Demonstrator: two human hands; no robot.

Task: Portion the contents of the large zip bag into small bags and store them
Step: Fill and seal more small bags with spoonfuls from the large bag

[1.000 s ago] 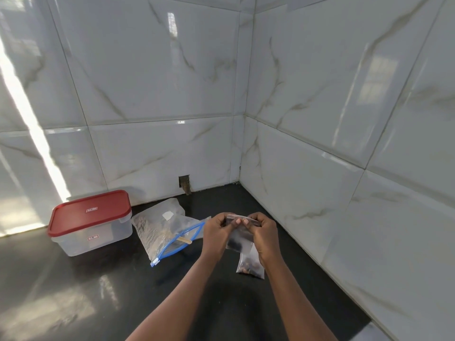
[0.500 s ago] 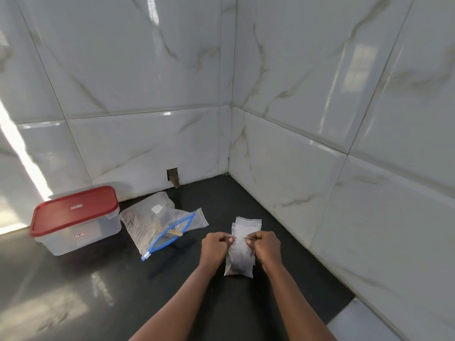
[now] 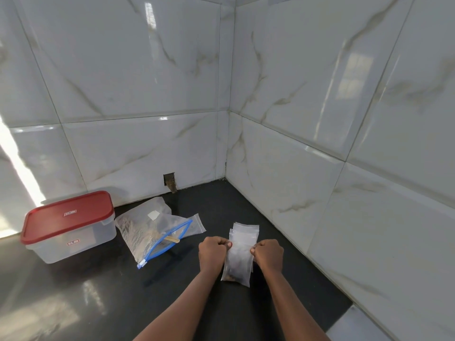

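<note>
Plastic, clear and thin, is what both hands have hold of at the lower middle of the frame: a small bag (image 3: pixel 237 263) with a little brown matter settled in its bottom corner. The left hand (image 3: pixel 213 254) and right hand (image 3: pixel 269 254) are each curled into a fist and pinch the bag's top edge at opposite sides. Its lower end seems to rest on the black countertop (image 3: pixel 98 291), though that is hard to tell from this angle. Since the bag is already filled, the step in hand looks like closing its seal. The next move likely calls for running a firm pinch across the whole strip without trapping any contents in it. Just behind the hands lies a stack of empty small bags (image 3: pixel 246 230). Left of centre, the large zip bag (image 3: pixel 145 225) lies flat with its blue zip track (image 3: pixel 167 242) open and a wooden stick (image 3: pixel 172 239) at the mouth. Farther left stands a clear storage box (image 3: pixel 73 244) with its red lid (image 3: pixel 66 215) on; storing the portion will probably mean taking that lid off first. Marble-look wall tiles (image 3: pixel 147 143) fill the upper frame.
</note>
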